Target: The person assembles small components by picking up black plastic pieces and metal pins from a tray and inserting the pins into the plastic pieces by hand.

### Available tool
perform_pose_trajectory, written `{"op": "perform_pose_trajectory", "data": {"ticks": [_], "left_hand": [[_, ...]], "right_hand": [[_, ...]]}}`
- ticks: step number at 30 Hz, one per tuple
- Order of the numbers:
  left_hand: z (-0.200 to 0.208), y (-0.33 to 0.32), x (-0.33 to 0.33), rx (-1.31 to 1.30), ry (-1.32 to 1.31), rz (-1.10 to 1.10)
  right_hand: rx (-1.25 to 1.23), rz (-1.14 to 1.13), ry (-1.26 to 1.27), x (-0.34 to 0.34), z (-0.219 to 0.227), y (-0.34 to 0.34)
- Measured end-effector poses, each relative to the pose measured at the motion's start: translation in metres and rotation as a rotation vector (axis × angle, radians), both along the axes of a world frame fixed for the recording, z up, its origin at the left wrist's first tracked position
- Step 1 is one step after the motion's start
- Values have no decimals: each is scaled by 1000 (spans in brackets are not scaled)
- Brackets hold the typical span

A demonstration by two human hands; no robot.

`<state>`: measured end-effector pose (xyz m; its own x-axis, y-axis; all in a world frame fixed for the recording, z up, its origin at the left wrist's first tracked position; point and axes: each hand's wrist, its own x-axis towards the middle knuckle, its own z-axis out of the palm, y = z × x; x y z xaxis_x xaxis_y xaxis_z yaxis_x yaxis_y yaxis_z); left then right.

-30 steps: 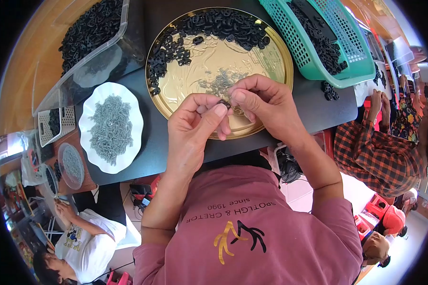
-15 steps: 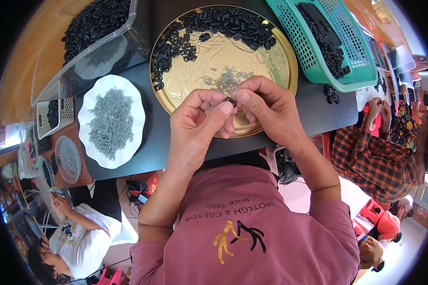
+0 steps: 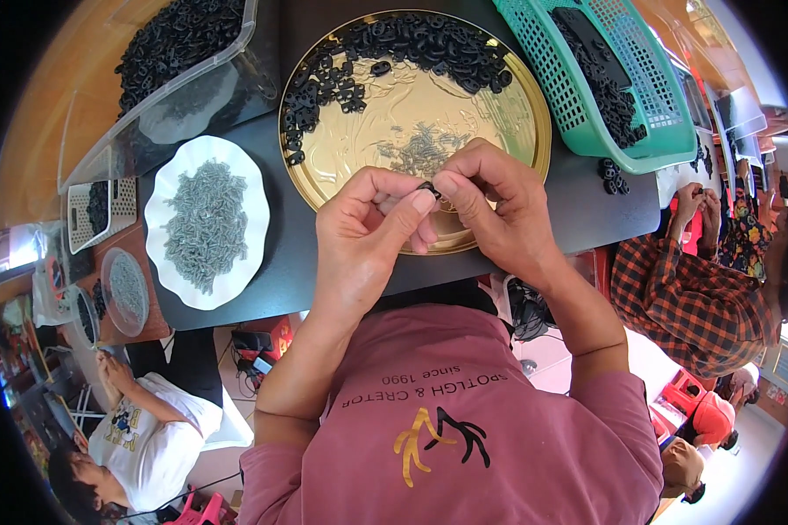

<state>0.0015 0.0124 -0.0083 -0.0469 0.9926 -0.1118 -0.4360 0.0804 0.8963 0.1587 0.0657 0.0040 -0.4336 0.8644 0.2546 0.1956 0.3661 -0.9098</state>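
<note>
My left hand [image 3: 372, 214] pinches a small black plastic part [image 3: 427, 188] between thumb and forefinger, over the near side of a round gold tray [image 3: 368, 144]. Against that part, my right hand [image 3: 490, 192] has its thumb and forefinger pressed together; whatever it grips is too small and hidden to name. Just beyond my fingers lies a loose heap of small silver screws [image 3: 422, 149] on the tray. Black plastic parts [image 3: 438, 48] of the same sort are piled along its far and left rim.
A white scalloped plate [image 3: 156, 223] of screws stands at left, below a clear bin [image 3: 171, 83] of black parts. A green basket [image 3: 578, 131] with black pieces is at right; a few black parts [image 3: 613, 175] lie beside it. Other people sit at both sides.
Both hands stay together over the tray, with only a slight shift of the fingers around the black part. The view has moved a little.
</note>
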Motion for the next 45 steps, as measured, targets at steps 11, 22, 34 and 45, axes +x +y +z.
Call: {"op": "perform_pose_trajectory", "data": {"ticks": [11,22,34,45], "left_hand": [[-1,8,2,26,109,21],[2,10,-7,-13,13,-57],[6,6,-6,-12,56,-85],[7,4,-4,1,133,-29]], "right_hand": [[-101,-106,-1,-2,-6,-2],[104,58,-126,13,7,14],[83,77,-111,9,6,7],[96,38,-4,1,-9,0]]}}
